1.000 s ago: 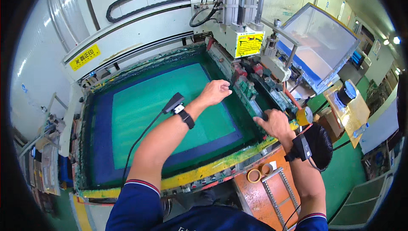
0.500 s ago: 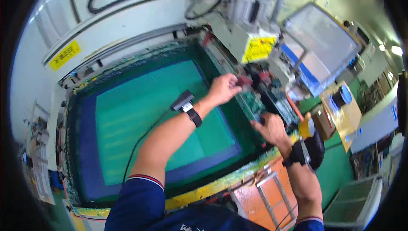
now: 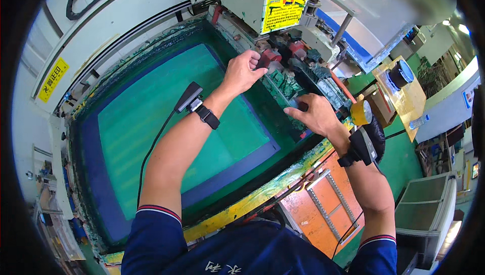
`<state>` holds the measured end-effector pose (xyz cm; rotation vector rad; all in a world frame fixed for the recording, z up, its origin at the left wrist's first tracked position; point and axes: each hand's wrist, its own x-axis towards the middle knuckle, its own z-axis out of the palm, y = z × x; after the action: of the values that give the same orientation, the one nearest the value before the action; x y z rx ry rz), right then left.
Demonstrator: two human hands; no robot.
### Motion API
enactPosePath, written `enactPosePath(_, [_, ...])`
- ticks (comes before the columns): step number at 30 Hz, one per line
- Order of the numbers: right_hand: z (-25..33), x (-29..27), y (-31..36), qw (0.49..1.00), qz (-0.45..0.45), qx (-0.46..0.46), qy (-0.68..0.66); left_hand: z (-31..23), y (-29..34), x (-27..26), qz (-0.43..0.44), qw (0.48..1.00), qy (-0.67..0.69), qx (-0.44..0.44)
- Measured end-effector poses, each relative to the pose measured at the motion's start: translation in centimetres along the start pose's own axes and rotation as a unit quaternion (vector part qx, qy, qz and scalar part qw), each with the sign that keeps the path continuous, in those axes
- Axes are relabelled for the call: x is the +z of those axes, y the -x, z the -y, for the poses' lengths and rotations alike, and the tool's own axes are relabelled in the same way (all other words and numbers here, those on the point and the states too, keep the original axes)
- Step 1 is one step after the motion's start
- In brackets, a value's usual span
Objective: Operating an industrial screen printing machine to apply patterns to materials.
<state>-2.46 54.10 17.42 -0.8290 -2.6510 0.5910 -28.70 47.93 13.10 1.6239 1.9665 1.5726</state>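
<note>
My left hand hovers over the right side of a printing screen, fingers loosely curled and thumb apart. Nothing shows between them. Close to its fingertips is a red clamp-like block on an ink-smeared press carriage. My right hand is lower and farther right, by the near end of a green-stained bar. Its thumb and bent fingers close around a small dark part that I cannot make out. Under my left forearm lies the green screen mesh, bordered in blue-violet. Dark wrist-worn devices sit on both wrists.
A white press head with a yellow label overhangs the far end of the carriage. Near my right wrist is a yellow round container. A dark blue tub stands on a side table. The screen's ink-crusted front edge runs before me.
The view has shifted, so the screen and press appear higher and farther left. Both hands keep nearly the same places beside the carriage, with small changes in finger pose.
</note>
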Motion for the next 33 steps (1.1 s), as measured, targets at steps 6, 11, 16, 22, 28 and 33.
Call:
enactPosePath(6, [0.7,-0.4,-0.6,0.995,0.062,0.006,0.075,-0.4,0.1,0.0,0.006,1.0,-0.02,-0.009])
enactPosePath(11, [0.7,-0.1,-0.2,0.998,0.034,-0.01,0.051,-0.8,0.0,0.0,-0.006,0.999,-0.039,0.011])
enactPosePath(16, [0.4,0.3,-0.2,0.998,0.016,-0.007,0.053,-0.6,0.0,-0.1,0.021,1.0,-0.017,0.012])
enactPosePath(22, [0.4,0.1,-0.4,0.997,0.03,-0.013,0.063,-1.3,1.0,0.7,0.046,0.998,0.033,-0.012])
enactPosePath(28, [0.8,0.0,-0.4,0.999,0.021,-0.003,0.039,-1.2,1.5,0.4,0.051,0.997,0.057,-0.028])
enactPosePath(33, [1.1,-0.4,-0.1,0.998,0.04,0.003,0.054,-1.3,1.8,0.4,0.044,0.997,0.062,-0.003])
